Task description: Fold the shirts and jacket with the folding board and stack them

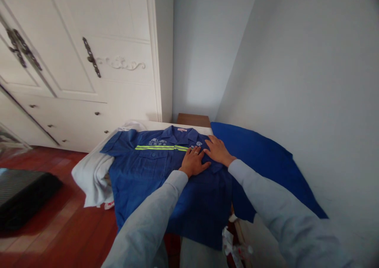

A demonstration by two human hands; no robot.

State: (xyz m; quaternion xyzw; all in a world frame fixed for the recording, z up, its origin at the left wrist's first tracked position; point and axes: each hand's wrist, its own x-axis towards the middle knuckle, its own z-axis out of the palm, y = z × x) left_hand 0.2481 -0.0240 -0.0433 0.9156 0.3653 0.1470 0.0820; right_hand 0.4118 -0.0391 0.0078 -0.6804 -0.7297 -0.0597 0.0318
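Observation:
A dark blue short-sleeved work shirt [139,181] lies spread front side up, its collar at the far end. A yellow and silver reflective stripe crosses the chest, with white lettering above it. My left hand [194,162] rests flat on the chest, fingers spread, over part of the stripe; a ring shows on one finger. Close by on the right, my right hand [218,151] lies with fingers stretched over the shirt near the shoulder and a white gear-shaped emblem. Neither hand grips anything. The sleeve on the right is partly hidden by my right hand and forearm.
White cloth [94,177] hangs at the left under the shirt. Bright blue fabric [251,149] leans along the wall at right. A white wardrobe [118,86] stands behind left, and a brown box [194,120] sits in the corner. A black case [26,197] is on the floor.

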